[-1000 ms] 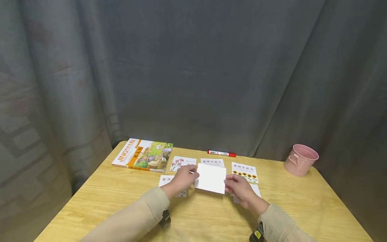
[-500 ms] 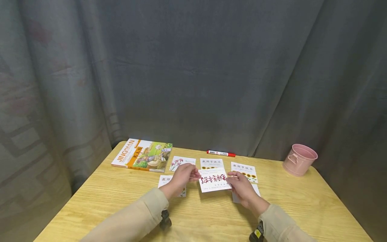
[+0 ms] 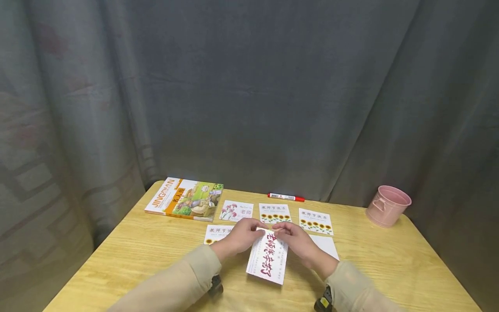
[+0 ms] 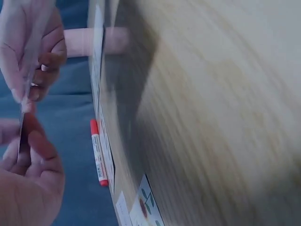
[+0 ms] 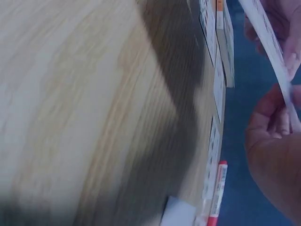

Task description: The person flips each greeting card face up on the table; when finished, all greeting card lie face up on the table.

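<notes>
Both hands hold a white greeting card above the near middle of the table. Large dark-red characters and small lines of print run along its face. My left hand pinches the far edge at the left corner, thumb on top. At the right corner of that same edge, my right hand pinches it with thumb and fingers. From the left wrist, the card appears nearly edge-on between the left hand and the right hand. The right wrist view likewise has the card raised clear of the tabletop.
On the wooden table lie a carnation card, sunflower cards, a partly covered card and a blank white card. Behind are a book, a red marker and a pink bucket.
The card first showed a blank side, then its printed face, and has since turned from crosswise to lengthwise. Both hands have come close together at its far edge.
</notes>
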Motion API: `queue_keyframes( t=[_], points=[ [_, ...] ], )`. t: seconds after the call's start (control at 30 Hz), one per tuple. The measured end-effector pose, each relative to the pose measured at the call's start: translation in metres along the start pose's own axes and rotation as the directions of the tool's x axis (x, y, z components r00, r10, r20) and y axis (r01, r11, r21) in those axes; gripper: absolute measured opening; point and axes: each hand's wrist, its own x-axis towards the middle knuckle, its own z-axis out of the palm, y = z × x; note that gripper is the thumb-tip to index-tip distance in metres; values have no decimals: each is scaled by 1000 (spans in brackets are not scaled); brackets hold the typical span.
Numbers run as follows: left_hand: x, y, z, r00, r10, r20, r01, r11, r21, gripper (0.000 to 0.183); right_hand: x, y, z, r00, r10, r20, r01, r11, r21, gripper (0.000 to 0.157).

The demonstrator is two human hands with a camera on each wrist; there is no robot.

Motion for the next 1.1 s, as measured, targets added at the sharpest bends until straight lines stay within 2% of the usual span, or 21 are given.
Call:
queue_keyframes(
  t=[0.1,0.17,0.23,0.33,0.43,0.5,0.57,0.67,0.73,0.8,0.9,1.0,1.1],
  points=[
    [1,-1,-3,990,-74,-117,56,987,-151,15,1,3,-4,1000,27,-14,-25,992,122,40],
    [1,-3,-7,972,-145,-186,91,958,-270,15,1,6,-8,999,38,4,-38,981,190,39],
    [0,-5,-11,955,-199,-220,112,928,-356,16,1,8,-12,999,36,31,-43,971,235,30],
    [-2,-8,-14,946,-239,-219,135,905,-404,14,2,10,-15,999,19,34,-27,969,244,13],
    [-4,-9,-15,952,-244,-187,155,906,-395,11,4,9,-14,999,28,-34,-20,977,212,7],
    [-5,-8,-15,956,-238,-170,168,922,-348,13,6,9,-13,995,50,-92,-34,986,164,9],
    [-6,-7,-15,966,-208,-155,162,950,-266,17,8,10,-14,989,76,-130,-63,993,103,12],
    [-8,-5,-15,989,-111,-101,107,993,-51,28,9,13,-15,983,107,-146,-107,994,14,12],
    [-10,-6,-12,998,-50,-22,52,992,116,37,8,16,-16,982,123,-147,-129,991,-32,10],
    [-12,-5,-7,998,-3,69,-16,960,281,45,8,19,-16,978,136,-156,-148,987,-68,7],
    [-14,-1,1,981,6,193,-93,892,443,53,10,22,-15,973,147,-179,-168,980,-107,6],
    [-14,5,7,963,24,267,-169,829,533,48,12,25,-15,969,150,-197,-179,974,-138,6],
    [-12,4,13,946,35,322,-227,779,584,40,12,26,-13,969,145,-199,-179,970,-164,7]
  ],
)
